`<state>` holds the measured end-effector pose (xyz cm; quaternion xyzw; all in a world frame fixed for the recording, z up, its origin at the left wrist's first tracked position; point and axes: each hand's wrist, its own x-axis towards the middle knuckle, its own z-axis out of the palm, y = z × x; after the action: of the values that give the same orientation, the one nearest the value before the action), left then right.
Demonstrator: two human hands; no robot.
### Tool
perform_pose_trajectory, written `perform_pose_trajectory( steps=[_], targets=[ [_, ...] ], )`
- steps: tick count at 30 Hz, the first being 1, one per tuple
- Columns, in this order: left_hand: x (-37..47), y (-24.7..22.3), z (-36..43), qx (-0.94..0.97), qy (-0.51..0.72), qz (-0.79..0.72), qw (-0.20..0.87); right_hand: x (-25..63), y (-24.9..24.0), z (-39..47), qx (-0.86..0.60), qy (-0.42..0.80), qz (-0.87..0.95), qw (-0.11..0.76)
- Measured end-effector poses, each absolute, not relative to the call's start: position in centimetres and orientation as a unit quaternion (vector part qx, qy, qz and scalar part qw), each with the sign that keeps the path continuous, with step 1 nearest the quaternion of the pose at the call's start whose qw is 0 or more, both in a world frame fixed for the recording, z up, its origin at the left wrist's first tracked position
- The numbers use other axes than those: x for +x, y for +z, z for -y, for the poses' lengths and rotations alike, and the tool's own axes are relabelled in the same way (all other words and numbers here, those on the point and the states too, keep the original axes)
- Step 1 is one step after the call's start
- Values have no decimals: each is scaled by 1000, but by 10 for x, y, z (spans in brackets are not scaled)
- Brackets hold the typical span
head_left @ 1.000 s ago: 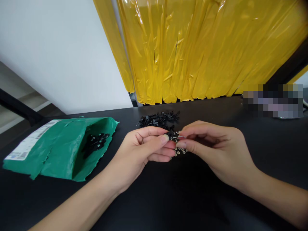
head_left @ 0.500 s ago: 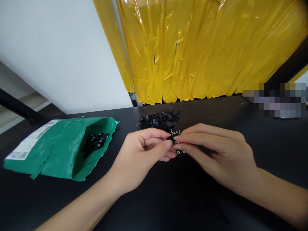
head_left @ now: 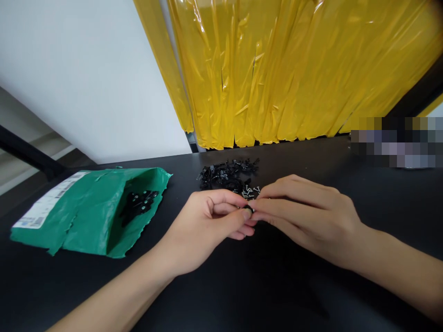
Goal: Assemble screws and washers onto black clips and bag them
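Between the fingertips of both hands is a small black part (head_left: 248, 210), mostly covered, so its exact kind does not show. My left hand (head_left: 211, 221) pinches it between thumb and forefinger, the other fingers curled below. From the right, my right hand (head_left: 308, 216) brings thumb and fingertips together at the same part; whether it also holds something tiny there is hidden. Just behind the fingertips lie several small silver screws (head_left: 248, 190). Beyond them is a heap of small black plastic pieces (head_left: 224, 173).
A torn green mailing bag (head_left: 86, 216) lies at the left, its mouth towards my left hand, with black pieces (head_left: 140, 201) inside. Yellow plastic strips (head_left: 277, 74) hang along the back of the black table (head_left: 221, 295). A blurred-out object (head_left: 398, 147) is at the far right.
Both hands have shifted slightly down towards me, their fingertips closer together around the black part. More of the screws shows behind them, and the small brass-coloured rings below the fingers are now hidden.
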<state>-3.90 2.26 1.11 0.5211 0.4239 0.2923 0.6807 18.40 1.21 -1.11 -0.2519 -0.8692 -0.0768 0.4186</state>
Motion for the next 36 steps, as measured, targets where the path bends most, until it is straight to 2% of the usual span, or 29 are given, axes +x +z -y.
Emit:
perform_pose_trajectory(
  steps=[18, 27, 36],
  targets=[
    [-42, 8, -23, 501, 279, -412, 708, 191, -9, -18, -222, -4, 892, 394],
    [-43, 12, -23, 546, 270, -415, 676, 192, -8, -18, -215, -16, 894, 394],
    [-41, 11, -25, 503, 278, -409, 709, 190, -9, -18, -223, 16, 892, 393]
  ],
)
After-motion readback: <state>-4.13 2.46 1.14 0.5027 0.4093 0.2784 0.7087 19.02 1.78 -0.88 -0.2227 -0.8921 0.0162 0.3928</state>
